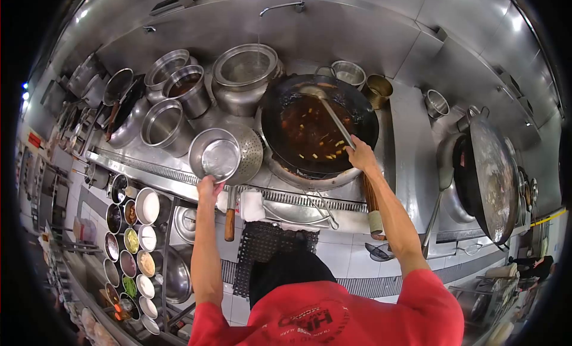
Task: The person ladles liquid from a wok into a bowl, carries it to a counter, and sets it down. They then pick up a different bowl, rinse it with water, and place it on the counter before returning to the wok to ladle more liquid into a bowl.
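Note:
My left hand [211, 187] is closed on the near rim of a steel bowl [220, 157], tilted over a perforated strainer [251, 158]. In my right hand [361, 154] is the handle of a long metal ladle [335, 118], whose head rests in the large black wok [370, 122]. Dark brown sauce [304, 128] with yellow and reddish pieces fills the wok's bottom. Just below the bowl, the strainer's wooden handle [230, 224] sticks out over the counter edge beside a folded white cloth [252, 205].
Steel pots [241, 99] stand at the back left under a tap [280, 8]. Ingredient containers [147, 205] line the lower left. A second wok [491, 179] leans at the right, near a long ladle [444, 173]. A person [539, 265] is at the far right.

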Available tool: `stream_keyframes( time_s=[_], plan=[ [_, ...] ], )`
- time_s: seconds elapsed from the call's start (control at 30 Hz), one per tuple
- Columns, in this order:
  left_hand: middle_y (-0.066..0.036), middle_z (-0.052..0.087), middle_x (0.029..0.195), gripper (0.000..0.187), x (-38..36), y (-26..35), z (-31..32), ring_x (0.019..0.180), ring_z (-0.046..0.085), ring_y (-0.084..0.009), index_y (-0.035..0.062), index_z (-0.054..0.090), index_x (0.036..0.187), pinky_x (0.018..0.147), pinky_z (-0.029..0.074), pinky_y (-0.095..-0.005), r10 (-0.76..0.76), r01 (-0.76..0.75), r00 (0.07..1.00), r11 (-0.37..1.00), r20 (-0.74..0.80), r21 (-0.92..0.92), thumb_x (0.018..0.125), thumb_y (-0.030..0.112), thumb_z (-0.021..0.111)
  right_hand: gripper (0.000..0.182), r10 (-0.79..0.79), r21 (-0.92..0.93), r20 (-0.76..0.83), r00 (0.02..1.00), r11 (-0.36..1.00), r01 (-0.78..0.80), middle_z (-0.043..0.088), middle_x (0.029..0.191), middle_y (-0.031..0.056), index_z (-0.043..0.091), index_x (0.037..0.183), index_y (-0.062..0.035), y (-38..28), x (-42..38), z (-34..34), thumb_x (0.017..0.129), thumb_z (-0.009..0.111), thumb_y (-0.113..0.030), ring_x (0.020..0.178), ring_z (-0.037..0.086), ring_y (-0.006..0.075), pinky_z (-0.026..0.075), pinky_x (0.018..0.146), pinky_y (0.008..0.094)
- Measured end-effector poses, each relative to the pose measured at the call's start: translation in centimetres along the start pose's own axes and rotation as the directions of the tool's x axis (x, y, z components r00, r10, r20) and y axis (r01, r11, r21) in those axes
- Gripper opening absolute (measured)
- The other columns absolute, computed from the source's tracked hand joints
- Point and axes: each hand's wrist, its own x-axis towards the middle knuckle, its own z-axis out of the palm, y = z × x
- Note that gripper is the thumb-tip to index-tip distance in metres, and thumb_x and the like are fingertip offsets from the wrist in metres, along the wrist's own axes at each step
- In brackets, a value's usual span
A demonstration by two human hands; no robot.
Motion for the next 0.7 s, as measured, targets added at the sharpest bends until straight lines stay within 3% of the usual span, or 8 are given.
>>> stream_keyframes(
  time_s=[0.13,0.23,0.33,0.4,0.5,0.57,0.67,0.7],
  plan=[
    [-0.014,0.057,0.074,0.014,2.6,0.1,3.0,0.059,0.059,-0.0229,-0.0027,0.05,0.082,0.053,0.051,-0.0276,-0.092,0.092,0.995,0.996,-0.024,-0.003,0.071,0.003,0.044,0.041,-0.102,-0.192,0.124,0.987,0.974,0.124,0.06,0.075,0.024,0.041,0.119,-0.0078,0.4,0.1,0.7,0.081,0.049,-0.021,0.071,0.058,0.0433,0.047,0.067,0.0507],
    [-0.016,0.057,0.075,0.015,4.2,-0.3,3.2,0.061,0.06,-0.0238,-0.0033,0.05,0.084,0.053,0.051,-0.0281,-0.145,0.151,0.987,0.985,-0.075,0.081,0.072,0.004,0.043,0.042,0.054,-0.191,0.255,0.965,0.982,-0.004,0.06,0.085,0.0253,0.043,0.12,-0.0079,1.0,-2.8,-0.6,0.081,0.05,-0.021,0.079,0.058,0.042,0.047,0.073,0.0476],
    [-0.016,0.057,0.079,0.017,5.4,-1.1,2.5,0.064,0.06,-0.0245,-0.0033,0.049,0.086,0.054,0.051,-0.0284,-0.126,0.125,0.992,0.989,0.013,0.076,0.072,0.004,0.043,0.044,-0.048,0.019,0.196,0.979,0.999,0.045,0.057,0.098,0.0261,0.045,0.121,-0.0061,2.4,-6.0,-1.9,0.081,0.053,-0.02,0.091,0.055,0.0404,0.045,0.081,0.0423],
    [-0.017,0.055,0.083,0.021,5.2,-1.0,2.0,0.068,0.06,-0.0259,-0.0031,0.048,0.091,0.059,0.05,-0.0306,-0.149,0.143,0.987,0.985,0.06,0.096,0.076,0.012,0.05,0.044,0.272,0.15,0.328,0.905,0.93,-0.335,0.055,0.107,0.0243,0.046,0.121,-0.0031,1.9,-7.7,-3.9,0.081,0.054,-0.02,0.098,0.054,0.0361,0.041,0.087,0.0378],
    [-0.016,0.052,0.092,0.059,5.3,-0.8,0.9,0.077,0.058,-0.027,0.0067,0.036,0.12,0.066,0.047,-0.0335,-0.244,0.23,0.963,0.965,0.117,0.123,0.077,0.038,0.061,0.042,0.34,0.114,0.118,0.933,0.929,-0.353,0.06,0.095,0.0237,0.046,0.121,-0.0016,1.5,-7.6,-2.8,0.083,0.052,-0.02,0.088,0.059,0.0309,0.044,0.081,0.0366],
    [-0.016,0.05,0.095,0.064,5.0,-1.2,-0.3,0.077,0.058,-0.027,0.0068,0.034,0.123,0.066,0.047,-0.0335,-0.225,0.213,0.968,0.97,0.114,0.114,0.076,0.038,0.063,0.042,0.448,0.073,0.066,0.892,0.889,-0.452,0.061,0.09,0.0237,0.045,0.121,-0.0015,0.8,-7.7,-2.3,0.084,0.052,-0.02,0.084,0.061,0.0287,0.045,0.079,0.0359],
    [-0.017,0.045,0.108,0.082,5.1,-1.7,-1.9,0.086,0.057,-0.027,0.0068,0.021,0.133,0.066,0.046,-0.0403,-0.094,0.085,0.995,0.967,0.027,0.242,0.073,0.043,0.065,0.044,0.597,0.316,0.42,0.684,0.61,-0.727,0.062,0.092,0.0237,0.044,0.124,-0.0113,-1.1,-6.3,-0.5,0.085,0.051,-0.03,0.08,0.064,0.029,0.049,0.072,0.0417],
    [-0.017,0.045,0.108,0.082,4.8,-1.2,-3.2,0.086,0.057,-0.027,0.0068,0.021,0.133,0.066,0.046,-0.0403,-0.092,0.092,0.996,0.968,-0.009,0.235,0.073,0.043,0.065,0.044,0.579,0.302,0.448,0.681,0.619,-0.725,0.062,0.092,0.0237,0.044,0.124,-0.0113,-1.6,-6.0,0.6,0.085,0.051,-0.03,0.08,0.064,0.029,0.049,0.072,0.0417]
  ],
)
